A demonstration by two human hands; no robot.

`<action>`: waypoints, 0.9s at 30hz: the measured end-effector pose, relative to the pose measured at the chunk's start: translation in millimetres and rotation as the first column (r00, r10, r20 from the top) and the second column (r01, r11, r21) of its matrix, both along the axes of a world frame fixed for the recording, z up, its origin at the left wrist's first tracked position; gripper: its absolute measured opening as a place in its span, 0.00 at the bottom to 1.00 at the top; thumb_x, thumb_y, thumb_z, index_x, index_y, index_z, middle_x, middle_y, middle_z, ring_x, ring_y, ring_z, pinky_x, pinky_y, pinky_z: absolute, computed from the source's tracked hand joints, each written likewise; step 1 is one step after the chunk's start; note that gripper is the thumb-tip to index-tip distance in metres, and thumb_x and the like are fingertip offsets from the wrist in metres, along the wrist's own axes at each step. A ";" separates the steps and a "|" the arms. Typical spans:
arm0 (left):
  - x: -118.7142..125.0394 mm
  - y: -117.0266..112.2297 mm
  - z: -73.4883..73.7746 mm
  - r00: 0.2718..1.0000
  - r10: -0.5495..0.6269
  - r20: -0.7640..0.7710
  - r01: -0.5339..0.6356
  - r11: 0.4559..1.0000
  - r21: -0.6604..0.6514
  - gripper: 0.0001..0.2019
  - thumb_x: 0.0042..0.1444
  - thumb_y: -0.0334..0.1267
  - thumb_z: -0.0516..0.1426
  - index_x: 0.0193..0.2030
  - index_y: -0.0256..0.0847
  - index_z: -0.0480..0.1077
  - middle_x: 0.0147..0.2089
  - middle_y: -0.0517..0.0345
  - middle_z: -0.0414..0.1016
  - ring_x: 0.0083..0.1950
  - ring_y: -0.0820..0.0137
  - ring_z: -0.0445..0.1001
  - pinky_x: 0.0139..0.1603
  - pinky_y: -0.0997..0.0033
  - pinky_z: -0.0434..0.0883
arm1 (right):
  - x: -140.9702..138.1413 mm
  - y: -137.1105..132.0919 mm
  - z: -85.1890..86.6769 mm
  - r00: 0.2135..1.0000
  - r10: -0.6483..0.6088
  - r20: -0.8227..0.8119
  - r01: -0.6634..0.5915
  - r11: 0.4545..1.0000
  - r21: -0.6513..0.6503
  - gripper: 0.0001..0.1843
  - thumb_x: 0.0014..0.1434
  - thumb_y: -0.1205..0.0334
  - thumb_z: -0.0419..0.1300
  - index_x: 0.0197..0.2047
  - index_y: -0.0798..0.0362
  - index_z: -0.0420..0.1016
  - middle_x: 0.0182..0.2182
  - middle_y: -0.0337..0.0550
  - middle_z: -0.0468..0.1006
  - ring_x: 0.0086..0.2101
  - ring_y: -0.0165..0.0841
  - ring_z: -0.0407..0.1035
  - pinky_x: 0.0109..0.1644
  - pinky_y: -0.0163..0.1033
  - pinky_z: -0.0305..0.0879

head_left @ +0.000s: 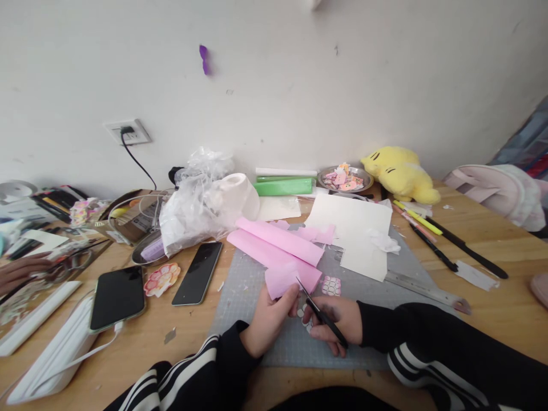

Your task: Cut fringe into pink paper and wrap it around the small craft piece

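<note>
Against a plain, matte wall stands a wooden surface, its grain pale brown and streaked. On it lies a flat grey cutting mat, printed with a fine grid. A crumpled, translucent plastic bag bulges beyond the mat's far left corner, glossy and full of folds. At the mat's far right, a smooth sheet of white paper lies flat with angular edges. Behind it sits a rounded yellow plush toy, soft and short-napped. Two soft-looking pink rolls lie side by side, slanting across the mat, long and loosely tubular. Left of the mat, a dark, glassy phone with rounded corners lies on the wood. A thin, straight metal ruler crosses the mat's right edge. Near the wall, a round, shiny metal dish holds small pink cut-outs.

Both hands are busy at the near ends of the rolls: the left hand pinches a thin, matte pink piece, and the right hand grips black-handled scissors, their slender tip at the piece's lower right edge. Just beyond the right hand lies a small card with a pink-edged pattern of rounded cells.
</note>
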State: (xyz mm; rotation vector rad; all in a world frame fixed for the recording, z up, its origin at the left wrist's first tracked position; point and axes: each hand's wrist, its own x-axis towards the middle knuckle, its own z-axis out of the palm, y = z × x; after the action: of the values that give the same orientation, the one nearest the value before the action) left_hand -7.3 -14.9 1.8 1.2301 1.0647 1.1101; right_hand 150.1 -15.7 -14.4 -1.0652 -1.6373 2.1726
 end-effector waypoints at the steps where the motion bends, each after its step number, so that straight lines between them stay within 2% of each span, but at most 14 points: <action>1: 0.3 0.1 0.9 1.000 0.009 -0.003 -0.009 1.000 -0.004 0.19 0.46 0.48 0.54 0.15 0.37 0.59 0.12 0.64 0.57 0.17 0.78 0.57 0.19 0.76 0.56 | 0.0 0.2 -0.4 1.000 0.008 0.004 -0.008 1.000 -0.004 0.16 0.48 0.58 0.57 0.37 0.56 0.57 0.20 0.29 0.62 0.13 0.19 0.61 0.13 0.25 0.58; 9: 1.5 0.3 3.8 0.999 0.048 -0.014 -0.049 0.999 -0.015 0.20 0.45 0.49 0.54 0.13 0.37 0.58 0.11 0.64 0.56 0.16 0.78 0.57 0.20 0.76 0.57 | -0.7 0.6 -2.1 0.999 0.014 0.050 -0.013 1.000 -0.016 0.15 0.48 0.57 0.56 0.36 0.56 0.57 0.16 0.27 0.61 0.11 0.20 0.60 0.12 0.25 0.57; 13: 1.0 1.1 0.3 0.999 0.049 0.006 -0.049 0.999 0.013 0.19 0.47 0.48 0.53 0.14 0.37 0.59 0.11 0.65 0.57 0.16 0.78 0.57 0.20 0.76 0.57 | -0.9 0.4 -0.8 0.999 0.004 0.034 -0.003 1.000 -0.029 0.15 0.48 0.58 0.56 0.35 0.56 0.57 0.14 0.26 0.61 0.11 0.21 0.60 0.12 0.25 0.57; 21: 3.3 -0.4 5.5 0.994 0.103 0.037 -0.102 0.995 -0.019 0.15 0.47 0.46 0.54 0.18 0.36 0.63 0.11 0.66 0.57 0.15 0.78 0.57 0.20 0.76 0.57 | -1.9 1.1 -1.3 0.998 0.016 0.056 -0.013 0.998 -0.055 0.13 0.49 0.59 0.56 0.33 0.56 0.57 0.08 0.26 0.61 0.10 0.23 0.59 0.11 0.25 0.57; 27: 2.1 1.0 1.0 0.993 0.111 0.041 -0.110 0.994 -0.024 0.17 0.47 0.47 0.53 0.17 0.36 0.63 0.11 0.66 0.57 0.15 0.78 0.57 0.20 0.76 0.57 | -2.2 1.8 0.7 0.998 0.001 0.056 0.003 0.997 -0.073 0.13 0.48 0.57 0.57 0.32 0.55 0.57 0.09 0.26 0.61 0.10 0.23 0.60 0.10 0.26 0.57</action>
State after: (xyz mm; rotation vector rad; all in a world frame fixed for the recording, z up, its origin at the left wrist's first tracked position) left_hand -5.2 -13.9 2.8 1.1367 1.1207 1.2006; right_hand 148.0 -13.9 -13.8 -1.1561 -1.5910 2.2375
